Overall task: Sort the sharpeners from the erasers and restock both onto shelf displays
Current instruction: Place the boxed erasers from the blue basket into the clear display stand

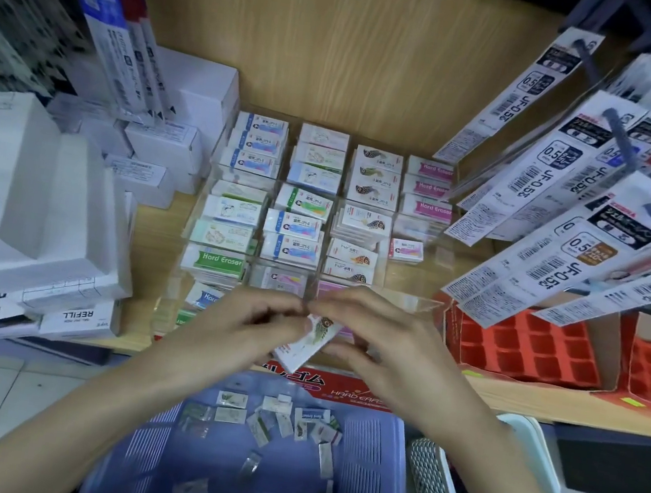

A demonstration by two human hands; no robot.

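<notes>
Pinching apparent carp-print eraser [312, 339] with fingers of left hand [253, 322] and right hand [379, 339] | could slip mid-handover into near blue basket [372, 456] | could misfile among look-alike display rows [305, 203]

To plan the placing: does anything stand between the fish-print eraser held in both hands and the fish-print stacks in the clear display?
Nothing visible blocks it. The white fish-print eraser, pinched by the left hand and right hand, hangs near the fish-print stacks; only a compartment of pinkish packs lies between.

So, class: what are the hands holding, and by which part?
The left hand and right hand pinch one fish-print eraser near its upper end.
</notes>
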